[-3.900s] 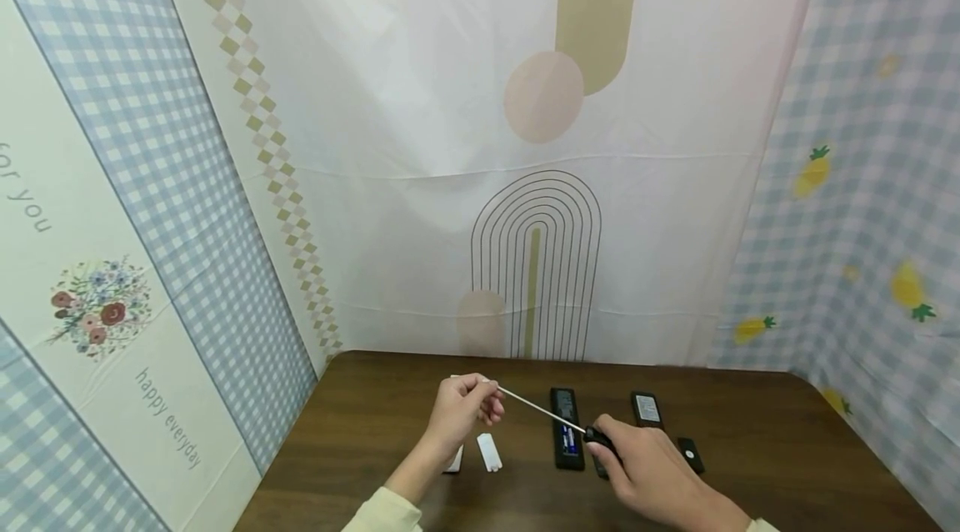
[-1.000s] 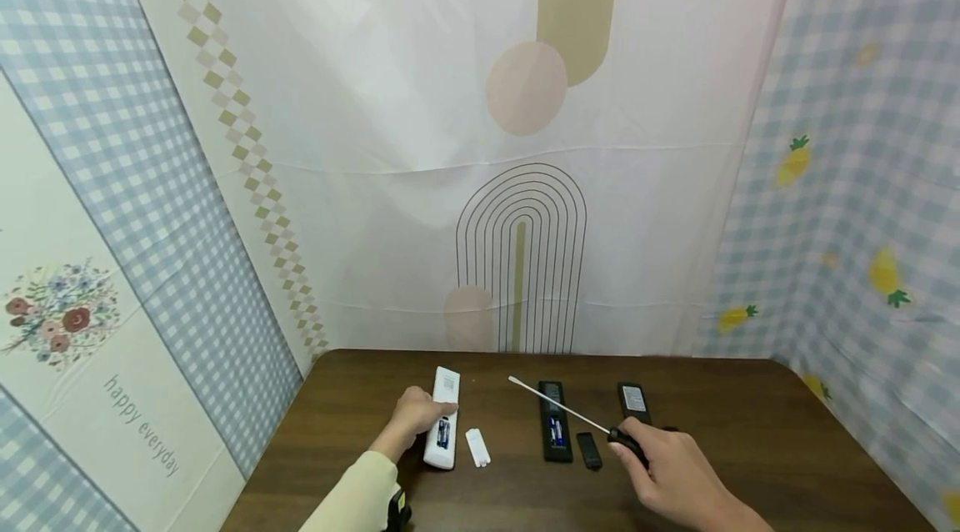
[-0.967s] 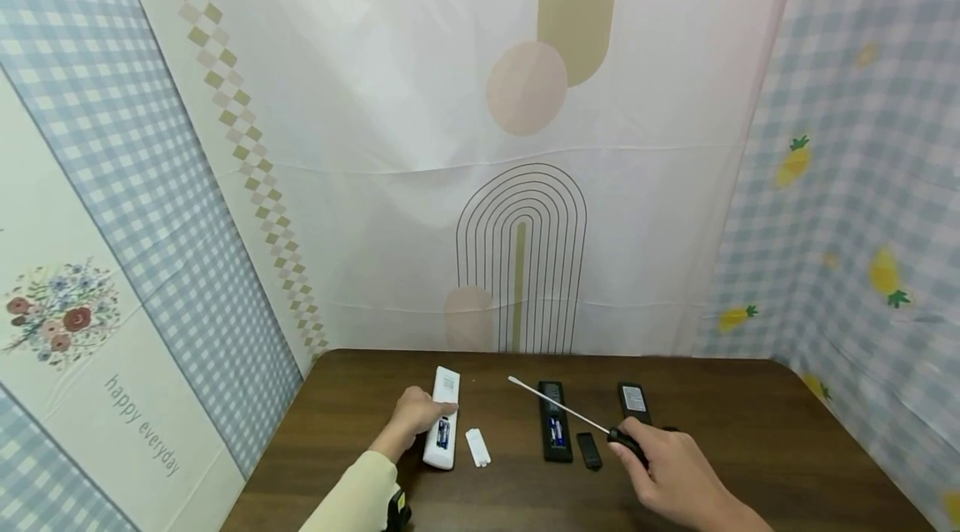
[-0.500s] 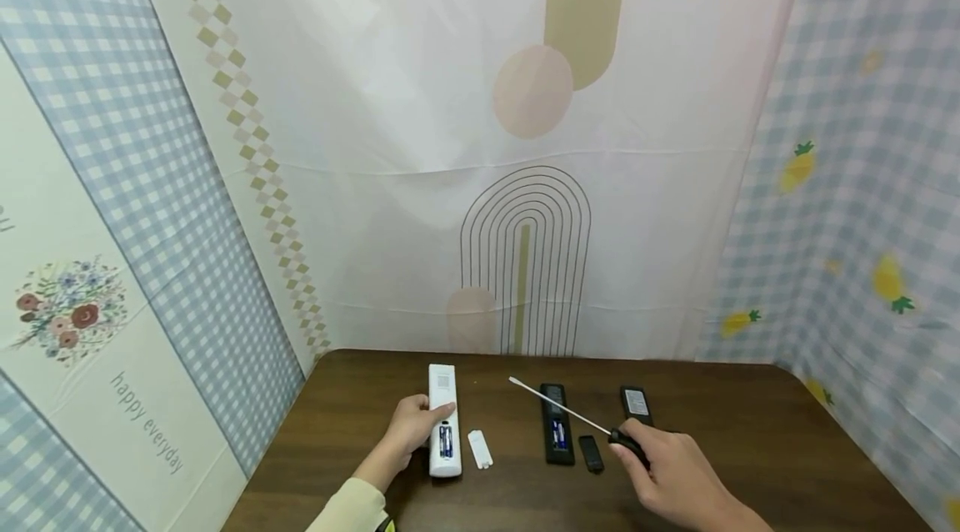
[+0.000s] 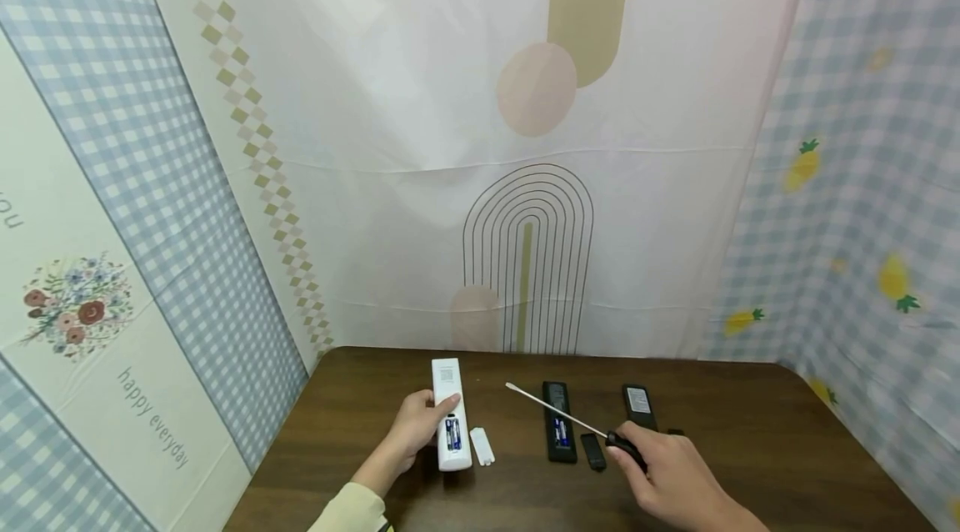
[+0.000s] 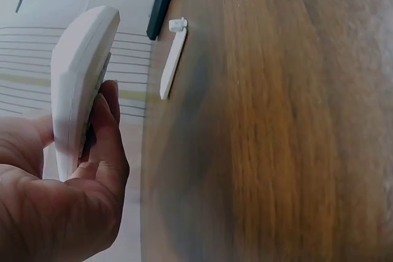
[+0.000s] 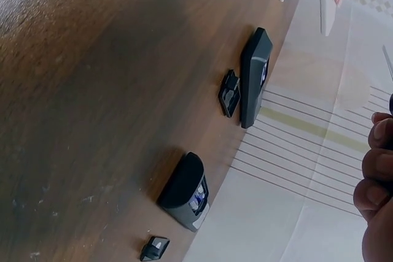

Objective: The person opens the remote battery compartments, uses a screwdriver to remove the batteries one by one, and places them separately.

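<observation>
My left hand (image 5: 414,432) grips a white remote control (image 5: 447,386), thumb across its back. The remote's battery bay faces up with batteries (image 5: 453,434) in it. In the left wrist view the remote (image 6: 77,78) is held above the table. My right hand (image 5: 667,469) grips a screwdriver (image 5: 625,449) by its black handle; the pale shaft points left, passing over a black remote control (image 5: 557,395). Beside the white remote lies its white battery cover (image 5: 482,446). The right wrist view shows only the curled fingers (image 7: 377,170) and a bit of the screwdriver.
On the brown table (image 5: 517,499) a black battery cover (image 5: 593,452) lies right of the black remote. Another black remote (image 5: 639,407), partly behind my right hand, shows batteries in the right wrist view, with a small black cover (image 7: 155,248) near it. A patterned cloth (image 5: 405,223) hangs behind.
My left hand has let go of the screwdriver's tip, moved to the white remote, taken hold of it and raised it. The right hand keeps the screwdriver and has hardly moved lately.
</observation>
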`<state>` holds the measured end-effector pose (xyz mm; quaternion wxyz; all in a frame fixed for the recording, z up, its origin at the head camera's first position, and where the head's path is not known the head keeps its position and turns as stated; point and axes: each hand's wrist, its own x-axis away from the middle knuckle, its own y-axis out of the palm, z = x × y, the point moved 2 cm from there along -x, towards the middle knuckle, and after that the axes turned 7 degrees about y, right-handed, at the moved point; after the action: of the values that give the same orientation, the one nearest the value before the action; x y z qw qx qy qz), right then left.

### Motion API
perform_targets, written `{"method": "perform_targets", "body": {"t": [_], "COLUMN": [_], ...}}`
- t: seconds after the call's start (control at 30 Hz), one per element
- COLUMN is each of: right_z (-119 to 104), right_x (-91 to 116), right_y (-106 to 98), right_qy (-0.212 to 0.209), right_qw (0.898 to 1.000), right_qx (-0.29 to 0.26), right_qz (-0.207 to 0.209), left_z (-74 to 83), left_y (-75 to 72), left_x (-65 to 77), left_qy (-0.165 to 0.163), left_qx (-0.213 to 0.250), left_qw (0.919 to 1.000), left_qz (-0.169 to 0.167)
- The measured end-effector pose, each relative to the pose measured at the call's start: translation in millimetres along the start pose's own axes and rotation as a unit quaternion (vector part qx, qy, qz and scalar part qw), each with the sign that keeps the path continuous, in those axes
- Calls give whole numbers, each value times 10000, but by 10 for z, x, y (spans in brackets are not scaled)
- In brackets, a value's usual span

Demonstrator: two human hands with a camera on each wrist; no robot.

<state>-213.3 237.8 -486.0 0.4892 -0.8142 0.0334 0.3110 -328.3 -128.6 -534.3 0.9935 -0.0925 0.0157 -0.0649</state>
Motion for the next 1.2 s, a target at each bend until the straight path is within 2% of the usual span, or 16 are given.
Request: {"method": "perform_targets", "body": {"t": [0.2,0.4,0.57,0.7,0.93,1.03,1.2], "right_z": [-35,-92,-239,-387,-587,-625,-681], "right_x": [-10,-38,-89,-142,-212,-221,-229], "right_y": [25,102,223,297,360,383,390], "right_qy": [-16,-248,-471,-508,-324,-281,-648], "right_qw": [9999,9996,9985,9979,9971,9962,9939], "right_qx": [-96,-103,-124,-101,-58,86,579], "right_qz": [-93,-84,-256,-383,-693,-822,-686], "left_z": [5,32,61,71,56,52,57], "left_y": [35,35,36,46,63,67,71], "left_x": [20,6,-20,-37,-60,-56,-44], "left_qy": [-20,-39,88,174,299,328,333], "left_qx": [124,151,234,325,512,558,528], "left_qw": [9999,9999,9995,9992,9981,9977,9978], "left_qz": [-22,62,203,180,192,212,226]}}
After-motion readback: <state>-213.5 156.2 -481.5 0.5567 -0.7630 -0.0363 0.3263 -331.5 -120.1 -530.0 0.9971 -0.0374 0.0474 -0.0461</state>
